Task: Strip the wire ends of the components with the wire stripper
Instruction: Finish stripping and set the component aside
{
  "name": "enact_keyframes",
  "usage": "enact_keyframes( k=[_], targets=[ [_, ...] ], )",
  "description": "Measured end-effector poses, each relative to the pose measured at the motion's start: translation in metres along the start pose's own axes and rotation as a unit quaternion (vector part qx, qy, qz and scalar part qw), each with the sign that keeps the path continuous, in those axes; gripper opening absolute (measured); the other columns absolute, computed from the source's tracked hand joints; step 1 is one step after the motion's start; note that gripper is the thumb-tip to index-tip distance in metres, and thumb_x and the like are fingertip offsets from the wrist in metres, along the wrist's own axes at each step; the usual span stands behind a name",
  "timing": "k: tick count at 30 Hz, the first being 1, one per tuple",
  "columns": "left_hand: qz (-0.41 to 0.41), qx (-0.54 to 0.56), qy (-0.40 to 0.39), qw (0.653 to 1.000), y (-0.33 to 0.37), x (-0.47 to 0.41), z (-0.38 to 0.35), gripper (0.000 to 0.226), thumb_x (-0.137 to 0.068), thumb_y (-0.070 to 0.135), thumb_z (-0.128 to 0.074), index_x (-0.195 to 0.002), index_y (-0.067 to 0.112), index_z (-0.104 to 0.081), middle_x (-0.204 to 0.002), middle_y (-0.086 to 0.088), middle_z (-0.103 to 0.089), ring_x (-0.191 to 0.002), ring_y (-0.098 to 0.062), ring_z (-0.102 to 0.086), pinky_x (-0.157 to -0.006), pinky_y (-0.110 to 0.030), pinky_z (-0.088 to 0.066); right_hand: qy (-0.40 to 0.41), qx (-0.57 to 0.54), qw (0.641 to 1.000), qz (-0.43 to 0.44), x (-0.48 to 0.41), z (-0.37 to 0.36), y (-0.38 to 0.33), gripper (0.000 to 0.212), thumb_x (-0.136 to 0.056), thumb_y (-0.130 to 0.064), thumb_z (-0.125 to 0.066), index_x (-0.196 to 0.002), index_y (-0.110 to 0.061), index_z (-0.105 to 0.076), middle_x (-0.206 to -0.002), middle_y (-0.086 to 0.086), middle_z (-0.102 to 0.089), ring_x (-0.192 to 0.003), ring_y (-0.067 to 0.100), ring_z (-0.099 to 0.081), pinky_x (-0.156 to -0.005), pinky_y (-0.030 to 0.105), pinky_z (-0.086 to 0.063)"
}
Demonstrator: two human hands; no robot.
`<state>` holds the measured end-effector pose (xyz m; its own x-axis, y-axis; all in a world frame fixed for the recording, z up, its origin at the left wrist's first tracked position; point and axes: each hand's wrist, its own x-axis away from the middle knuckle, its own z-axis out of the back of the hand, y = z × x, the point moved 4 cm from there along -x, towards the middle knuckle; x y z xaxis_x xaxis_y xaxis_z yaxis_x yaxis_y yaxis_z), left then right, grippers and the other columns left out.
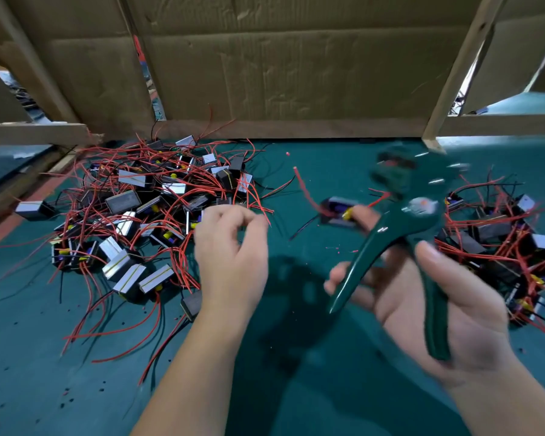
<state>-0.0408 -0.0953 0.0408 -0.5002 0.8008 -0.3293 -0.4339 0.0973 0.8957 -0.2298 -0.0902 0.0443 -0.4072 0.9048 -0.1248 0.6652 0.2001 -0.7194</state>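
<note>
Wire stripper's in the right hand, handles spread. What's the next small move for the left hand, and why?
Probably pick one component from the left pile: the left hand hovers at its edge with fingers curled, seemingly holding nothing, while the right hand holds the wire stripper with handles apart, ready for a wire. Blur leaves the left pinch uncertain.

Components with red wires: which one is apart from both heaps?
The blurred component between the left heap and the right heap, just left of the wire stripper. All the others lie tangled in one heap or the other.

Grn wire stripper (422, 215), handles apart, components (132, 209) piled L+R
</note>
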Motion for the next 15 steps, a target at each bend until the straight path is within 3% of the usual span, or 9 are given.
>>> enact_keyframes(
  k=[2,4,6,9,13,15],
  targets=[
    [0.051,-0.195,0.007,0.979,-0.011,-0.003,0.001,0.012,-0.08,0.031,-0.054,-0.087,0.028,-0.063,-0.117,0.003,-0.047,-0.118,-0.022,-0.036,-0.098,-0.03,-0.024,0.052,0.047,0.993,0.094,0.0,0.008,-0.016,0.037,-0.074,-0.024,-0.075,-0.103,-0.01,-0.058,-0.092,0.008,-0.065,-0.086,0.041,-0.065,-0.077,0.05,-0.054],
    [0.105,-0.312,-0.05,0.943,-0.024,-0.003,-0.002,0.032,-0.083,0.035,-0.056,-0.114,0.032,-0.059,-0.144,-0.01,-0.031,-0.134,-0.028,-0.021,-0.109,-0.039,-0.013,0.092,0.066,0.984,0.138,0.0,0.017,-0.027,0.013,-0.085,-0.021,-0.052,-0.098,-0.018,-0.053,-0.09,0.003,-0.065,-0.094,0.039,-0.065,-0.079,0.046,-0.055],
    [0.113,-0.393,-0.092,0.908,-0.03,-0.001,-0.006,0.043,-0.086,0.04,-0.053,-0.128,0.033,-0.051,-0.152,-0.018,-0.02,-0.139,-0.031,-0.013,-0.113,-0.043,-0.006,0.104,0.052,0.983,0.141,-0.001,0.023,-0.029,0.013,-0.087,-0.022,-0.045,-0.098,-0.019,-0.051,-0.09,0.002,-0.065,-0.099,0.039,-0.065,-0.082,0.045,-0.054],
    [0.084,-0.467,-0.084,0.876,-0.033,0.001,-0.006,0.043,-0.088,0.041,-0.05,-0.129,0.028,-0.053,-0.146,-0.014,-0.031,-0.132,-0.033,-0.026,-0.11,-0.044,-0.011,0.092,0.043,0.987,0.124,-0.002,0.025,-0.024,0.012,-0.086,-0.021,-0.049,-0.098,-0.015,-0.051,-0.087,0.004,-0.065,-0.098,0.04,-0.065,-0.082,0.045,-0.054],
    [0.081,-0.429,-0.069,0.897,-0.033,-0.004,0.001,0.041,-0.088,0.034,-0.051,-0.124,0.015,-0.056,-0.134,-0.005,-0.04,-0.119,-0.028,-0.042,-0.103,-0.042,-0.02,0.095,0.076,0.983,0.139,-0.003,0.026,-0.024,0.039,-0.084,-0.017,-0.053,-0.121,-0.012,-0.042,-0.106,0.012,-0.054,-0.102,0.042,-0.063,-0.084,0.047,-0.053],
    [0.079,-0.392,-0.064,0.914,-0.032,-0.006,0.001,0.042,-0.088,0.031,-0.051,-0.124,0.01,-0.054,-0.134,-0.004,-0.039,-0.114,-0.023,-0.046,-0.102,-0.04,-0.019,0.086,0.092,0.98,0.157,-0.004,0.025,-0.025,0.037,-0.086,-0.015,-0.047,-0.123,-0.015,-0.042,-0.104,0.006,-0.061,-0.103,0.041,-0.063,-0.085,0.048,-0.053]
  ],
)
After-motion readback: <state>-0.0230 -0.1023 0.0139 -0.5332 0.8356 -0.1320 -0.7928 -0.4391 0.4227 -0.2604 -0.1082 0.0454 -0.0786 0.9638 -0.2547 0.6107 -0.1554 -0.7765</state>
